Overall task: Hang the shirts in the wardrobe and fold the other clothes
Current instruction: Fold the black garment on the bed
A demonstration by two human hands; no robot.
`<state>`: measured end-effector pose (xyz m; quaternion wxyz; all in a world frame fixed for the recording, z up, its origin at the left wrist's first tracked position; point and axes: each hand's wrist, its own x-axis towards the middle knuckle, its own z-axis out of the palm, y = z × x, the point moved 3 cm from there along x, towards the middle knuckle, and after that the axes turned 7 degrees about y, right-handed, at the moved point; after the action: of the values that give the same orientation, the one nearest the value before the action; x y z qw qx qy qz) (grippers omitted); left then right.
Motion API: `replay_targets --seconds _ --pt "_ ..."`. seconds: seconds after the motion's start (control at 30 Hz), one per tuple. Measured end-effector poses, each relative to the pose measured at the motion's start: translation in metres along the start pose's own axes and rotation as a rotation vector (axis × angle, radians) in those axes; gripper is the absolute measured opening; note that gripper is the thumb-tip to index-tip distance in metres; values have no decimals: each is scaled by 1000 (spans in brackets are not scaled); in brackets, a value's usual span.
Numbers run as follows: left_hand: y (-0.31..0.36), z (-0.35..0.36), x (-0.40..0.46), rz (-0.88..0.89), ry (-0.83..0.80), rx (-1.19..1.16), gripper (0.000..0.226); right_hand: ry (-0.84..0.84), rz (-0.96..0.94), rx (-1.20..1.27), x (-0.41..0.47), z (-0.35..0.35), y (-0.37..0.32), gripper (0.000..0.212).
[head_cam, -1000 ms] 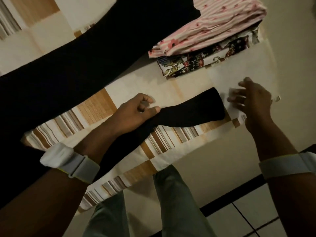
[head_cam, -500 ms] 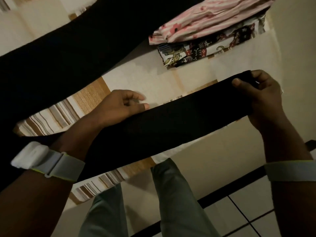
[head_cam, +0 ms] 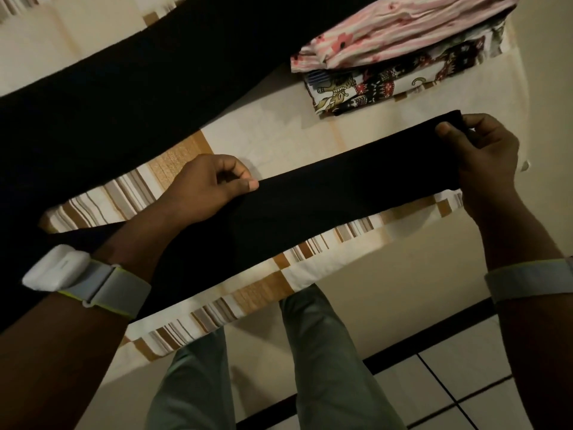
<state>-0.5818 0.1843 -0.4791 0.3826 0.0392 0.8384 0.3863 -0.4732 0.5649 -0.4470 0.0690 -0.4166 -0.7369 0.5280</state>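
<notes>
While both hands keep the cloth under tension, I record the following. My right hand (head_cam: 486,156) pinches the far end of a narrow black leg (head_cam: 341,193) of the dark garment, thumb on top and fingers curled behind the hem, at about two o'clock in the view. My left hand (head_cam: 204,184) grasps the same leg further along, at about nine o'clock from centre, thumb pressed flat along its upper edge and fingers curled. Between the two grips the leg lies stretched across the striped bedsheet (head_cam: 266,144), running from lower left to upper right. A second, wider black panel (head_cam: 124,88) of dark cloth lies beyond it at eleven o'clock; I cannot tell where the two join.

Folded clothes (head_cam: 400,57) sit stacked at one o'clock, a pink floral piece on top of a patterned one, just beyond the right hand and apart from it.

Judgement: the step in hand is straightening this leg before folding it. To do it well, I would keep the upper edge taut and level, lay the leg flat on the sheet without twisting, and align the hem squarely before carrying the right end over toward the left grip. Slack in the middle would likely crease the fold. The stack should stay undisturbed.
</notes>
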Motion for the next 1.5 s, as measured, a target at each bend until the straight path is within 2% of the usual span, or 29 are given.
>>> replay_targets --seconds 0.07,0.17,0.23,0.3,0.37,0.43,0.5,0.6,0.67,0.77,0.87,0.93,1.0,1.1,1.17,1.2,1.3,1.37,1.43,1.5 --pt "-1 3 -1 11 53 47 7 35 17 -63 9 7 12 7" --pt "6 14 -11 136 217 180 2 186 91 -197 26 7 31 29" --pt "11 19 -23 299 342 263 17 270 131 -258 32 9 35 40" --pt "16 35 -31 423 349 362 33 305 110 -376 28 9 35 47" --pt "8 54 -37 451 282 515 51 258 -30 -579 12 18 32 55" --pt "-13 72 -38 406 192 733 68 208 -257 -784 -12 38 30 67" --pt "-35 83 -40 386 167 862 75 67 -424 -932 -34 63 40 76" --pt "-40 86 -37 404 191 872 76 -156 -512 -1038 -55 84 65 79" --pt "-37 83 -36 424 189 849 74 -130 -476 -1027 -56 83 71 77" --pt "-38 64 -40 406 221 730 69 15 -334 -988 -58 92 64 76" --pt "-46 24 -59 319 368 559 56 58 -316 -915 -77 119 40 68" --pt "-65 -6 -83 247 496 548 50 -75 -461 -890 -105 148 22 63" --pt "-94 -34 -118 121 648 575 49 -288 -660 -888 -145 185 8 61" --pt "-143 -59 -186 -226 892 554 54 -658 -916 -906 -215 237 3 62" --pt "-191 -69 -234 -529 1001 418 63 -878 -1114 -860 -268 269 3 63" --pt "-220 -68 -252 -687 1078 258 67 -974 -1190 -837 -288 280 6 64" --pt "-289 -68 -292 -1105 1275 -519 78 -1112 -1327 -844 -334 311 13 66" --pt "-303 -72 -296 -1151 1268 -922 66 -1097 -1298 -935 -343 326 15 68" --pt "-320 -90 -305 -1136 1252 -1011 45 -1062 -1273 -1046 -354 344 18 67" --pt "-331 -102 -305 -1159 1200 -1072 40 -1031 -1232 -1104 -353 348 22 59"
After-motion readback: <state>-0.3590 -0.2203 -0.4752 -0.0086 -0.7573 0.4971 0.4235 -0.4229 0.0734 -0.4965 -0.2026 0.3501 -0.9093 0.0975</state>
